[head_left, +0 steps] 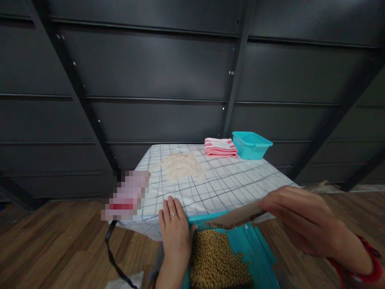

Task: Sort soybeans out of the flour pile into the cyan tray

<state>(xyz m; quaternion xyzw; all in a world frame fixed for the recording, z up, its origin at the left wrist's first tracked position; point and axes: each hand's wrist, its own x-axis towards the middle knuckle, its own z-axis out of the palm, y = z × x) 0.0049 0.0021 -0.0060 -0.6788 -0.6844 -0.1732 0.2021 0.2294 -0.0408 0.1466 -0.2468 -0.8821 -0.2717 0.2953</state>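
Note:
My left hand [175, 232] lies flat with fingers together and stretched out on the near edge of the checked tablecloth [228, 180], touching the left rim of a teal tray [255, 249]. The tray holds a heap of yellow-brown beans [215, 259]. Over the tray's far end, my right hand [303, 224] pinches a piece of brown cardboard [237, 218] and holds it level. A red band sits on that wrist.
A pile of pale grains [180, 165] lies on the cloth. At the table's far edge are a folded pink-striped towel [220, 147] and a teal tub [251, 144]. A blurred pink item [126, 196] with a black strap [112, 253] hangs off the left corner. Dark wall panels stand behind, over a wooden floor.

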